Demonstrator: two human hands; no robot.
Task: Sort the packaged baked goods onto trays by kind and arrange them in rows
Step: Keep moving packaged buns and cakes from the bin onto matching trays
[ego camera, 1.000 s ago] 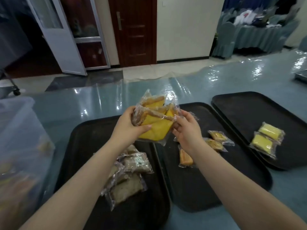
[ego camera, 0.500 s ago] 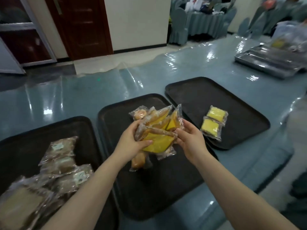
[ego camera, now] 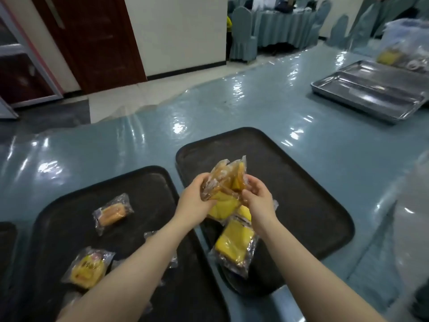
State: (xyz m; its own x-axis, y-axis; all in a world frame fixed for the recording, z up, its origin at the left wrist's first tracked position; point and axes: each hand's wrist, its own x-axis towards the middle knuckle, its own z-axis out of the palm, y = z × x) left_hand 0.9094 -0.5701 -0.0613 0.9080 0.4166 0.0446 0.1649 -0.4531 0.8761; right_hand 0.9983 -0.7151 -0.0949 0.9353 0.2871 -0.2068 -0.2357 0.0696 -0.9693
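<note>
My left hand [ego camera: 194, 202] grips a bunch of clear-wrapped yellow cake packets [ego camera: 224, 185] above the right black tray [ego camera: 301, 182]. My right hand [ego camera: 256, 199] pinches the bunch's right side. Below my hands, a wrapped yellow cake [ego camera: 234, 245] lies on that tray's near left part, with another partly hidden under my right wrist. On the middle black tray [ego camera: 139, 189] lie a wrapped orange bun [ego camera: 113, 212] and a wrapped yellow pastry [ego camera: 87, 269], with more packets hidden under my left forearm.
A third black tray's edge [ego camera: 7, 240] shows at far left. Stacked steel trays [ego camera: 371, 94] sit at the back right, with plastic bags [ego camera: 404, 47] of goods behind them. The table has a glossy blue cover [ego camera: 232, 108]. Covered chairs and doors stand beyond.
The view has swung right. My hands have carried the bunch of packets from over the middle tray to above the right tray with the yellow cakes.
</note>
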